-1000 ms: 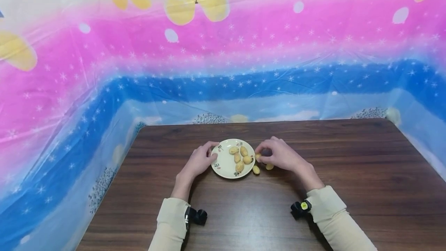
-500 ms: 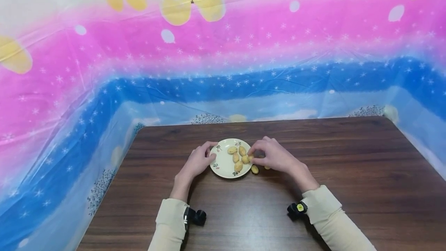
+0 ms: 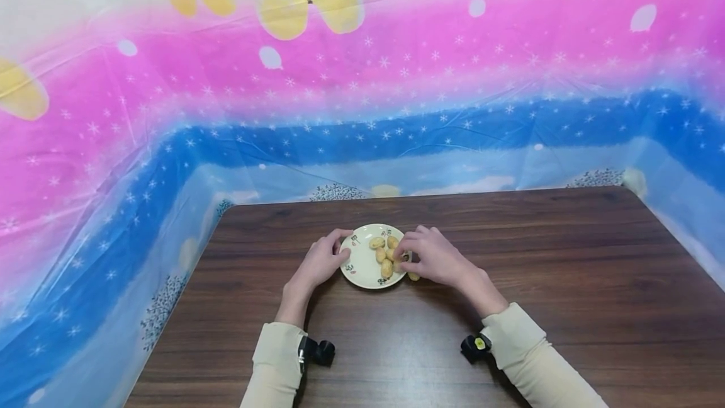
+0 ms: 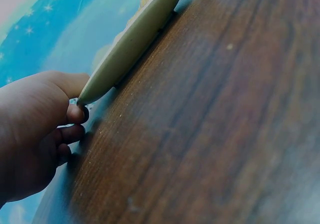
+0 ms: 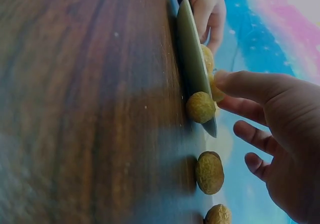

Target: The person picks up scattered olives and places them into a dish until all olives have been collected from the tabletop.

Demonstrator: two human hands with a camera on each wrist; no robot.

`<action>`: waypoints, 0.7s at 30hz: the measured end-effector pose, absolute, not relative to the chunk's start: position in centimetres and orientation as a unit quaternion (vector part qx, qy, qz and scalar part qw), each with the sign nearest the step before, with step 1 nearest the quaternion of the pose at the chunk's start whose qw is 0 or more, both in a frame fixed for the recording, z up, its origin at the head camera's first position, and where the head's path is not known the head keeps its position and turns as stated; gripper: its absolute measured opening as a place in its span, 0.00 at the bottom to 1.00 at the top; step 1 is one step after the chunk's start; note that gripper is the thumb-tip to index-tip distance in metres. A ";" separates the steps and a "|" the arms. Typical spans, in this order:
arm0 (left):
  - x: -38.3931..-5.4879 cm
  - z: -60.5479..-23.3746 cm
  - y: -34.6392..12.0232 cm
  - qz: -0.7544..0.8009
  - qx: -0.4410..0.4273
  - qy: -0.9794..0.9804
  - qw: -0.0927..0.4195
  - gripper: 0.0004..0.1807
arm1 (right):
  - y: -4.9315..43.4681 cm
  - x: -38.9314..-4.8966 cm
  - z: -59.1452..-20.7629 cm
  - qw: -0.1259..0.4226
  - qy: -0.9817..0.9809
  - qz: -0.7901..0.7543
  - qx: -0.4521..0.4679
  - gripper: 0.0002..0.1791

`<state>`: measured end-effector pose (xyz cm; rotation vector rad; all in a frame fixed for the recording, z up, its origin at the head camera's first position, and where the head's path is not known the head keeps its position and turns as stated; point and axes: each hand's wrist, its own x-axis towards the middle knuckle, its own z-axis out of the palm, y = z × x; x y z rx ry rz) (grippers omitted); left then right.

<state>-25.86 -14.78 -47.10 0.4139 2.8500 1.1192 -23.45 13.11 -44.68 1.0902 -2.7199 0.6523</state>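
A round cream plate (image 3: 359, 272) with small printed motifs lies on the table. My left hand (image 3: 321, 261) pinches its left rim, thumb above and fingers below in the left wrist view. On the plate's right half sit several yellow-brown, rough-skinned oval pieces (image 3: 386, 268), resembling walnuts or tiny potatoes; their exact kind is unclear. My right hand (image 3: 436, 258) is over the plate's right rim, pinching one oval piece (image 5: 216, 89) between thumb and finger. The other fingers of that hand are slightly bent and touch nothing.
Near the plate, loose oval pieces (image 5: 210, 173) lie on the dark wooden table (image 3: 396, 345); in the head view the right hand hides some. A patterned pink and blue cloth (image 3: 340, 140) hangs behind the table and at both sides. Black wrist cameras (image 3: 324, 353) sit on both sleeves.
The right hand has moved left from beside the plate to over it, carrying an oval piece in. The left hand has kept hold of the rim.
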 end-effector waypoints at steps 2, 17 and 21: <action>-25.8 -47.1 -14.8 0.363 0.134 0.922 0.026 0.22 | 13.1 -23.4 -44.6 0.075 -0.907 0.210 0.358 0.09; -25.8 -47.0 -14.7 0.360 0.128 0.923 0.033 0.23 | 15.4 -24.0 -43.7 0.026 -0.915 0.238 0.325 0.09; -25.8 -47.0 -14.7 0.360 0.128 0.923 0.034 0.23 | 16.2 -24.1 -43.4 0.005 -0.916 0.247 0.317 0.09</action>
